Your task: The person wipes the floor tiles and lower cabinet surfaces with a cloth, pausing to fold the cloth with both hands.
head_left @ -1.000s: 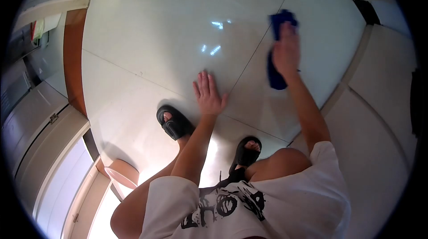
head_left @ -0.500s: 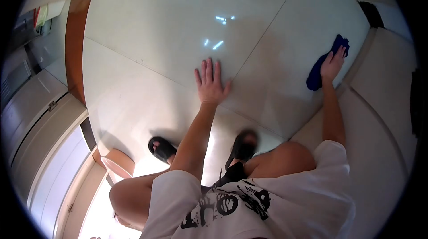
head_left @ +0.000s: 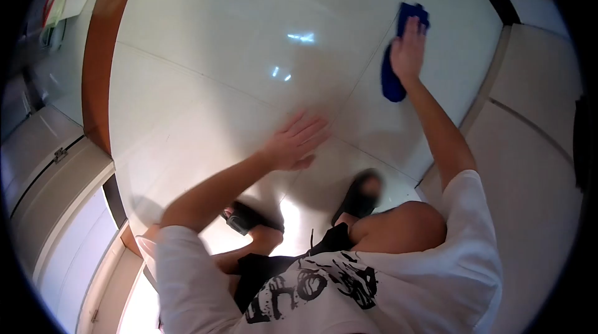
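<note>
My right hand (head_left: 408,53) presses down on a dark blue cloth (head_left: 392,83) on the glossy tiled floor (head_left: 249,53). The cloth is bunched lengthwise under the palm and sticks out past the fingertips and below the wrist. Nearer the middle, my left hand (head_left: 294,141) has its fingers stretched out and holds nothing. It looks slightly blurred, and I cannot tell whether it touches the floor.
Black slippers (head_left: 358,197) are on my feet below the hands. Pale cabinet-like panels (head_left: 529,78) stand along the right. A brown strip (head_left: 101,72) edges the floor at left, near a door frame (head_left: 68,209). Light reflections show on the tiles.
My right hand has slid the blue cloth leftward and further away from the right-hand panels. My left hand has turned to point rightward and come nearer to my body.
</note>
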`<state>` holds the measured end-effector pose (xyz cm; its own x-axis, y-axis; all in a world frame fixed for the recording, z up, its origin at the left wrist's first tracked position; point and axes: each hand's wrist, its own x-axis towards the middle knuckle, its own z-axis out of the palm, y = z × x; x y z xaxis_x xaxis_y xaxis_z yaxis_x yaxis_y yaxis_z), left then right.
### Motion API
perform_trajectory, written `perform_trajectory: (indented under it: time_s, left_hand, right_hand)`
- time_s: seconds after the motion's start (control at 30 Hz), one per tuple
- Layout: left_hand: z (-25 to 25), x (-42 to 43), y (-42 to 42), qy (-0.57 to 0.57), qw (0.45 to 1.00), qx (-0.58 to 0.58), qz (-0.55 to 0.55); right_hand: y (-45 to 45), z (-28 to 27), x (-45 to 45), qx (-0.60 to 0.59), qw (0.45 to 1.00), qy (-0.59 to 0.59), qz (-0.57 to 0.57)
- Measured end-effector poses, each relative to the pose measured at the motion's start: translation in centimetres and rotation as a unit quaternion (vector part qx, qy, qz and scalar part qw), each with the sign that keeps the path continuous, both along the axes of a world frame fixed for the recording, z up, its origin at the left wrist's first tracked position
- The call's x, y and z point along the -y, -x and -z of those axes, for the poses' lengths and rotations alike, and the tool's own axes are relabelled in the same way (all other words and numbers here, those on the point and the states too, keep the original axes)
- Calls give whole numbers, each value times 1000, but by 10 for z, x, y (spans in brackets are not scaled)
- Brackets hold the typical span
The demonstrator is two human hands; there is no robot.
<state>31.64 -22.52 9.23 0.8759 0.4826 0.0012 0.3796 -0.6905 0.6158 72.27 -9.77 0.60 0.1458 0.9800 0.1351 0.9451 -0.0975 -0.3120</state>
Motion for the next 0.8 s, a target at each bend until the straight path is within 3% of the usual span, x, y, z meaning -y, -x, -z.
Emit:
perform_trajectory:
  time_s: [0.1, 0.23, 0.33, 0.47, 0.57, 0.7, 0.77, 0.8]
  left_hand:
    - [-31, -7, 106, 46, 988, -115, 88]
    - [-56, -5, 217, 39, 966, -253, 36]
    - [-70, 2, 260, 37, 945, -325, 13]
    - [-56, 31, 302, 26, 951, -291, -98]
    - [-4, 53, 308, -33, 918, -251, -306]
    - [59, 60, 297, -102, 833, -245, -486]
    - [74, 61, 297, -113, 820, -238, -509]
    - [74, 61, 298, -111, 820, -226, -514]
  right_hand:
    - [102, -9, -22, 12, 995, -41, -88]
    - [236, -15, -34, 100, 978, -25, -184]
    - [286, -5, -30, 68, 965, -63, -244]
    - [264, -7, -30, -65, 959, 24, -274]
    - [237, -11, -23, -80, 961, 82, -250]
    - [204, -21, -21, -32, 968, 139, -207]
    - [190, -33, -22, 43, 965, 107, -234]
    - [180, -34, -21, 46, 975, 111, -184]
